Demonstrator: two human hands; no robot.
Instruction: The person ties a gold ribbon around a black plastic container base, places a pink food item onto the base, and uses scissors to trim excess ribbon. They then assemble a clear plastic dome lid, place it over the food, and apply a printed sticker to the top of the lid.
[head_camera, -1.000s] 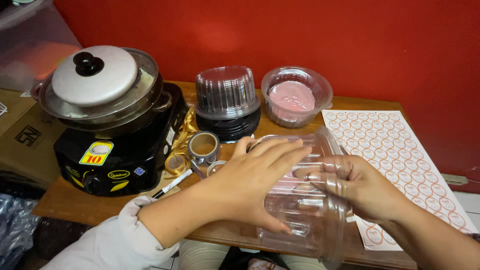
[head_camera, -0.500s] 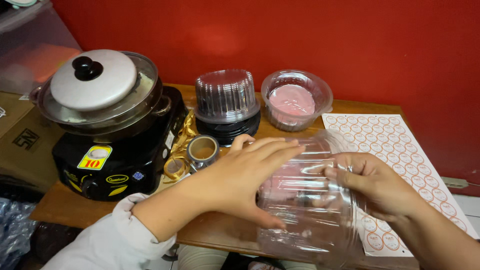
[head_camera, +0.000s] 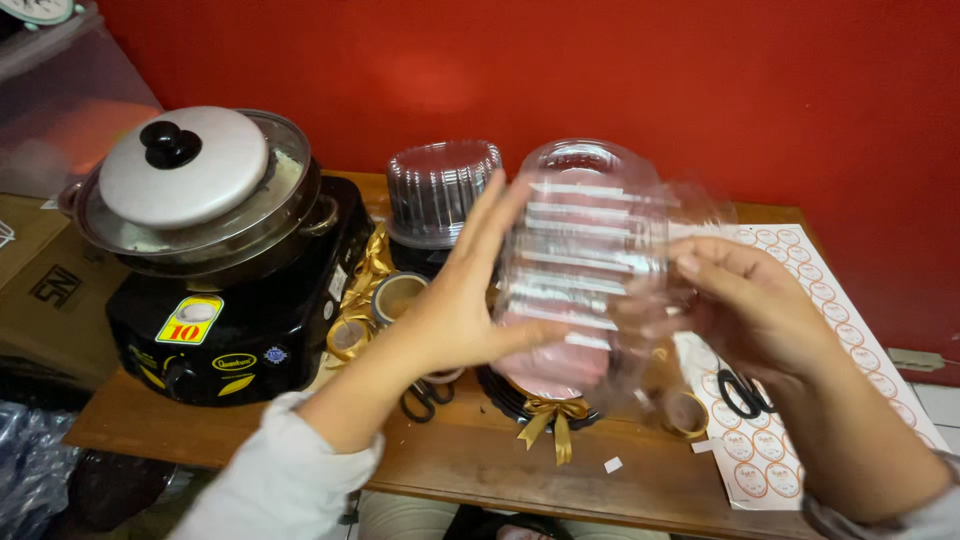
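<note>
- I see my left hand and right hand gripping a clear ribbed plastic dome container, lifted above the brown wooden bench; something pink shows blurred through it.
- A stack of clear domes stands behind.
- A lidded steel pot sits on a black stove.
- Red wall behind.

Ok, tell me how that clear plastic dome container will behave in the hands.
The clear plastic dome container looks thin-walled and see-through, so it is probably light and flexes if squeezed. Its ribbed sides should give the left hand and right hand some grip, though glossy plastic may slip. Both hands press its sides, which suggests it needs steadying.
</note>
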